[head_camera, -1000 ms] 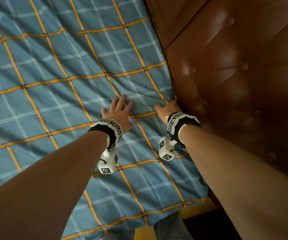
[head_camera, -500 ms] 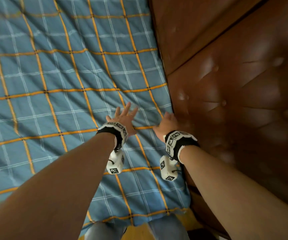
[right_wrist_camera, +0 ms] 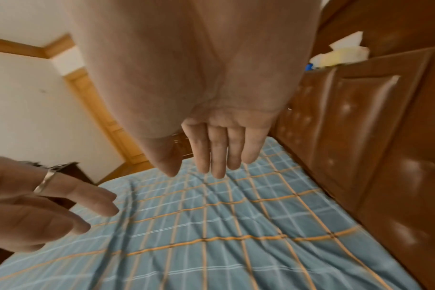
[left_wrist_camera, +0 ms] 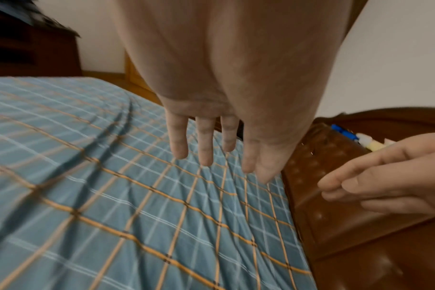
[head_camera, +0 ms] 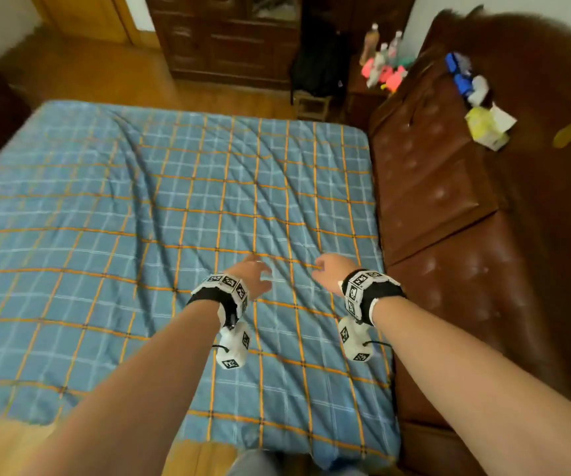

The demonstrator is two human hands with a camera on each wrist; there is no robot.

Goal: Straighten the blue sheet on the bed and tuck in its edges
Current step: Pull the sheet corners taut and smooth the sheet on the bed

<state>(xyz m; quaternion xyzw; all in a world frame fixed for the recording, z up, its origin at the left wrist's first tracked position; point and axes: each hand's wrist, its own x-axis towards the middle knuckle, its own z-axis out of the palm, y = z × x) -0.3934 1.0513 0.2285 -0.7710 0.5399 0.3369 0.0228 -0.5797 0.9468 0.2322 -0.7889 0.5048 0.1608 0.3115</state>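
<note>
- While I am holding both hands above the bed, the blue sheet (head_camera: 181, 235) is filling the left and centre of the head view, its orange and white check lying over the mattress.
- Diagonal creases are running across it from upper centre toward the middle right.
- My left hand (head_camera: 251, 274) is hovering with fingers (left_wrist_camera: 204, 141) straight and slightly apart, gripping nothing.
- My right hand (head_camera: 330, 271) is hanging beside it, fingers (right_wrist_camera: 217, 151) relaxed and close together, near the brown padded headboard (head_camera: 449, 201).

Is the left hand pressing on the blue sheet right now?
Apart. The left wrist view shows the left hand with straight fingers hanging above the blue sheet, a plain gap under the tips.
</note>
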